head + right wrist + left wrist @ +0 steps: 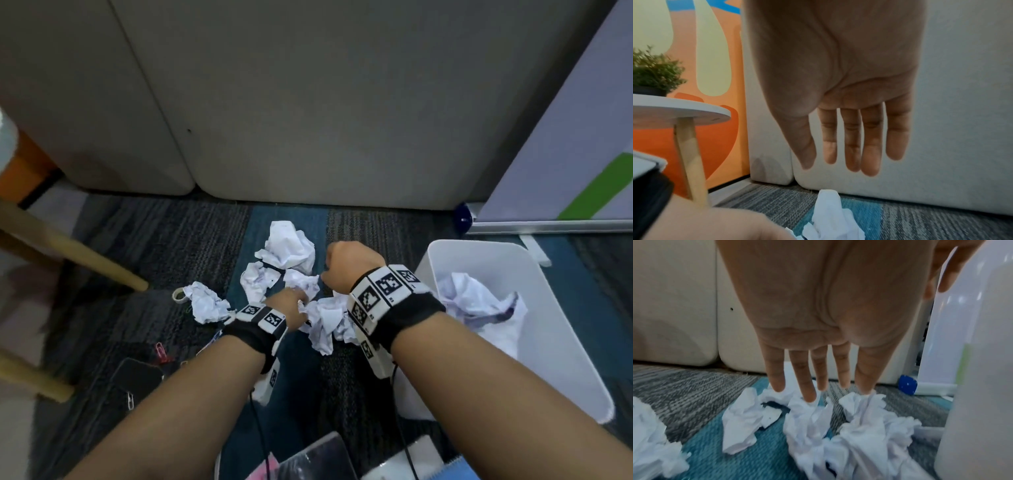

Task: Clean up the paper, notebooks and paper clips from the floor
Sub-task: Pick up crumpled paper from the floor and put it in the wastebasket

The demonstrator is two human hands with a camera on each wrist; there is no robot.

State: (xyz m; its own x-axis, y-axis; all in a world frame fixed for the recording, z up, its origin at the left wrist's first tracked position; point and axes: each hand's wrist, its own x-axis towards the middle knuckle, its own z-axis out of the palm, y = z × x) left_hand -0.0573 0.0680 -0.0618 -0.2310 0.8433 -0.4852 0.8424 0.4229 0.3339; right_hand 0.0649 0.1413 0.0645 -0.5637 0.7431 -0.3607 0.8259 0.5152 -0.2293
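Head view: both arms are reaching down over a cluster of crumpled white paper balls (pixel 291 253) lying on the grey-and-teal striped carpet (pixel 164 240), left of a white rectangular plastic bin (pixel 445 253) that is already holding crumpled paper. The left hand (pixel 287 305) is lying low against the near balls; the right hand (pixel 346 263) is hanging above them, nearer the bin. Left of the cluster, another ball of crumpled white paper (pixel 207 306) is lying apart, with a pink paper clip (pixel 161 353) and a dark notebook (pixel 137 377) nearer the camera. The paper-gathering step appears to be in hand, only partly done.

Left wrist view: the left hand's fingers (pixel 807 386) are extending straight down, tips touching the crumpled paper, grasping nothing yet. The bin wall is standing close on the right.

Right wrist view: the right hand (pixel 838 81) is hanging released, fingers straight, holding nothing, well above the paper. A round white side table (pixel 684 113) on pale wooden legs is standing at the left.

Next move, as judged: curling the fingers round a ball, then carrying it right, over the bin rim.
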